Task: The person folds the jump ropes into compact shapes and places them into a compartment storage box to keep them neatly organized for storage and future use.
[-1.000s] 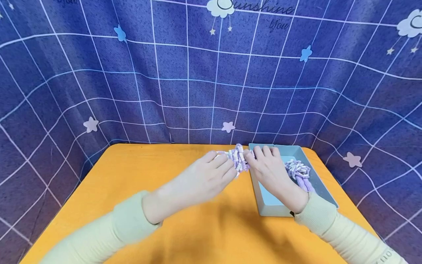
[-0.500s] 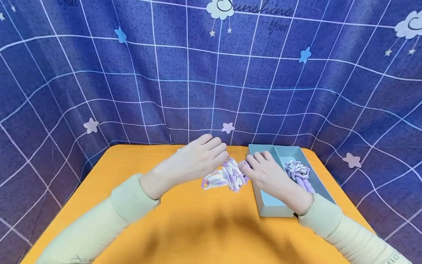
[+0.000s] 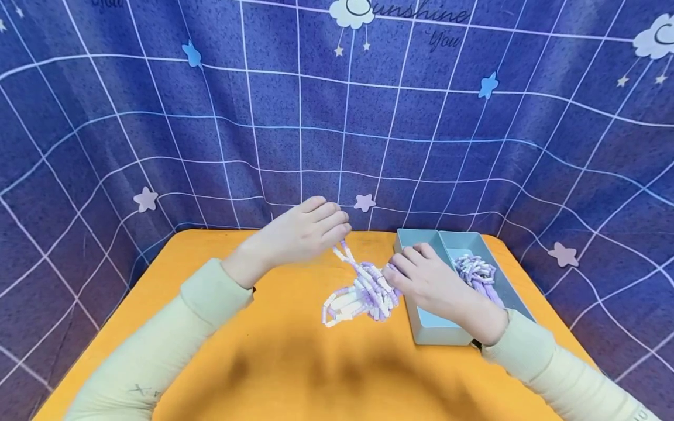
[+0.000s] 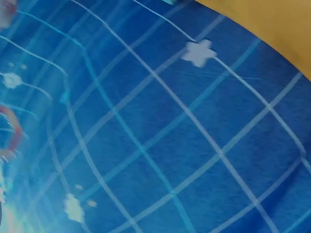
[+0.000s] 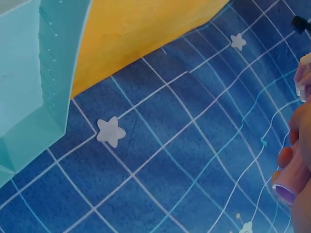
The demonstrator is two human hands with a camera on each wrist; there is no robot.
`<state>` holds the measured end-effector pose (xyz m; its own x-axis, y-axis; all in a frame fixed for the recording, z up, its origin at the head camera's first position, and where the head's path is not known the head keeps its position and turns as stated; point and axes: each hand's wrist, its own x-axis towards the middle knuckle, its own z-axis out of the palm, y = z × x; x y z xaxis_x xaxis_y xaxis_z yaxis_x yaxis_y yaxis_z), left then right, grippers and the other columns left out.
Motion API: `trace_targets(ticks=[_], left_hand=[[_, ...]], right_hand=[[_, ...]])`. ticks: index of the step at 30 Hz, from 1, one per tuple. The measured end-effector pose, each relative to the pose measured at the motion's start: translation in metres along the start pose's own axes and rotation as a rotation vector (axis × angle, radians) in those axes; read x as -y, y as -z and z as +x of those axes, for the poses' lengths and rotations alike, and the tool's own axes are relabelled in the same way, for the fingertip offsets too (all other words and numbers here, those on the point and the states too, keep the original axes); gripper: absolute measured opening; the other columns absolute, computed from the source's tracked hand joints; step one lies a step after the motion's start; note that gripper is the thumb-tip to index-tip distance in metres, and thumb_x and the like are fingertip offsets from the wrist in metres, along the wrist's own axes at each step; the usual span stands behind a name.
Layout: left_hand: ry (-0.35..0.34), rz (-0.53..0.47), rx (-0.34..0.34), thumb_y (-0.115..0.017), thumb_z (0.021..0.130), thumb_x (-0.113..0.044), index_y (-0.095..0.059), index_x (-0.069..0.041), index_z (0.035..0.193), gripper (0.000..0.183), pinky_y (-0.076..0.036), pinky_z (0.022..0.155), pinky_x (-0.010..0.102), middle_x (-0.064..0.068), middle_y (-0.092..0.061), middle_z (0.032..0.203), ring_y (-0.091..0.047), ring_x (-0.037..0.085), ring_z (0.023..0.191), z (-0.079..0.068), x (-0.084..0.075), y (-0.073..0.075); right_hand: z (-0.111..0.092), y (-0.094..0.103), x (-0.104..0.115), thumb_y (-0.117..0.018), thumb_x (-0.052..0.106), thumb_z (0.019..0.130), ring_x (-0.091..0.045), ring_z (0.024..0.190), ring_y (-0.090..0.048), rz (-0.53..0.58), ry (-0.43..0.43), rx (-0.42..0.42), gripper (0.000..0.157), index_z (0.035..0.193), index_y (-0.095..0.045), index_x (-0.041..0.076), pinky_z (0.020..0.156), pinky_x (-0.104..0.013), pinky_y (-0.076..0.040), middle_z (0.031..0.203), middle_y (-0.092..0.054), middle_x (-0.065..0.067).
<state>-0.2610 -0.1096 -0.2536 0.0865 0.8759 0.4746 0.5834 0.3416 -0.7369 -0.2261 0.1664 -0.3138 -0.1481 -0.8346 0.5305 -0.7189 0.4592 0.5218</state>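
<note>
A beaded jump rope (image 3: 368, 292), white and purple, hangs in a looped bundle over the table between my hands. My left hand (image 3: 300, 231) is raised at the upper left of the bundle and pinches a strand that slants down into it. At the bundle's right side, my right hand (image 3: 426, 280) grips the rope by its handle end, mostly hidden under the fingers. In the right wrist view the right hand (image 5: 302, 150) shows at the right edge, around a lilac tubular handle (image 5: 285, 189). The left wrist view shows mainly the curtain.
A grey-blue divided tray (image 3: 442, 336) stands at the table's right, partly under my right forearm. Its right compartment holds a second purple-and-white beaded rope (image 3: 475, 272) with lilac handles. The orange tabletop (image 3: 237, 327) meets a blue grid-patterned curtain (image 3: 274, 146) behind.
My left hand has moved up and to the left, drawing a strand out from the bundle. The bundle hangs lower and looser. My right hand has shifted slightly downward.
</note>
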Motion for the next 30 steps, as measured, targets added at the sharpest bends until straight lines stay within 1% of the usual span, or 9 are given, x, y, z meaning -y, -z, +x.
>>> trace_targets(ticks=[3,6,11,16,18,20,22,25,30], left_hand=[[-0.017,-0.005,-0.023,-0.042,0.096,-0.012,-0.058,-0.006,0.1,0.018,-0.041,0.082,0.032,0.005,-0.06,0.096,-0.054,0.022,0.09,-0.007,0.003,-0.009],[-0.026,-0.026,-0.042,-0.045,0.095,-0.012,-0.056,-0.005,0.101,0.015,-0.042,0.082,0.032,0.005,-0.06,0.097,-0.055,0.022,0.091,-0.011,0.002,-0.017],[0.012,-0.085,-0.06,-0.046,0.095,-0.01,-0.056,-0.004,0.102,0.013,-0.042,0.083,0.033,0.006,-0.06,0.098,-0.055,0.021,0.093,-0.014,-0.003,-0.029],[0.061,-0.135,-0.048,-0.045,0.095,-0.005,-0.055,-0.005,0.101,0.012,-0.042,0.083,0.033,0.006,-0.058,0.096,-0.053,0.021,0.09,-0.018,-0.013,-0.038],[0.08,-0.153,-0.045,-0.045,0.095,-0.003,-0.056,-0.005,0.101,0.013,-0.042,0.084,0.033,0.005,-0.058,0.096,-0.053,0.021,0.09,-0.018,-0.018,-0.04],[0.103,-0.181,-0.051,-0.045,0.094,-0.003,-0.057,-0.005,0.1,0.013,-0.042,0.084,0.033,0.005,-0.058,0.096,-0.053,0.021,0.091,-0.017,-0.022,-0.042],[0.133,-0.216,-0.051,-0.046,0.094,-0.005,-0.057,-0.005,0.1,0.012,-0.042,0.083,0.033,0.005,-0.058,0.096,-0.053,0.022,0.091,-0.017,-0.027,-0.045],[0.2,-0.263,-0.042,-0.048,0.092,-0.007,-0.056,-0.004,0.1,0.012,-0.042,0.082,0.033,0.006,-0.057,0.096,-0.052,0.022,0.091,-0.018,-0.037,-0.047],[0.372,-0.322,-0.02,-0.058,0.086,-0.011,-0.056,-0.005,0.1,0.016,-0.041,0.074,0.033,0.006,-0.056,0.092,-0.051,0.021,0.084,-0.015,-0.057,-0.046]], right_hand=[[-0.001,-0.002,0.002,-0.023,0.011,0.102,-0.024,0.081,-0.05,0.041,0.021,-0.026,0.028,0.099,-0.051,0.011,0.078,-0.039,-0.04,0.09,-0.054,-0.003],[0.0,-0.002,0.003,-0.03,0.008,0.099,-0.024,0.083,-0.051,0.078,0.013,-0.022,0.023,0.098,-0.053,0.008,0.08,-0.04,-0.04,0.091,-0.055,-0.004],[0.006,0.005,0.005,-0.047,0.001,0.084,-0.023,0.084,-0.054,0.146,-0.124,0.046,0.013,0.086,-0.058,0.008,0.082,-0.04,-0.039,0.088,-0.059,-0.003],[0.008,0.005,0.005,-0.05,-0.002,0.081,-0.021,0.081,-0.053,0.214,-0.202,-0.001,0.012,0.087,-0.056,0.007,0.081,-0.04,-0.038,0.086,-0.058,-0.003],[0.008,0.003,0.005,-0.048,-0.003,0.08,-0.021,0.08,-0.053,0.234,-0.197,-0.062,0.014,0.09,-0.053,0.006,0.08,-0.04,-0.038,0.085,-0.056,-0.004],[0.006,0.001,0.004,-0.044,-0.002,0.084,-0.022,0.08,-0.052,0.252,-0.203,-0.104,0.014,0.095,-0.051,0.004,0.08,-0.04,-0.039,0.085,-0.055,-0.006],[0.005,-0.002,0.004,-0.04,0.005,0.092,-0.022,0.079,-0.051,0.259,-0.199,-0.169,0.011,0.101,-0.046,0.003,0.078,-0.039,-0.039,0.086,-0.053,-0.007],[0.004,-0.006,0.004,-0.034,0.018,0.101,-0.022,0.078,-0.049,0.256,-0.205,-0.253,0.019,0.107,-0.041,0.002,0.073,-0.038,-0.039,0.087,-0.05,-0.008],[0.003,-0.007,0.006,-0.033,0.022,0.101,-0.025,0.08,-0.052,0.234,-0.302,-0.284,0.026,0.109,-0.041,-0.001,0.066,-0.038,-0.035,0.093,-0.051,-0.011]])
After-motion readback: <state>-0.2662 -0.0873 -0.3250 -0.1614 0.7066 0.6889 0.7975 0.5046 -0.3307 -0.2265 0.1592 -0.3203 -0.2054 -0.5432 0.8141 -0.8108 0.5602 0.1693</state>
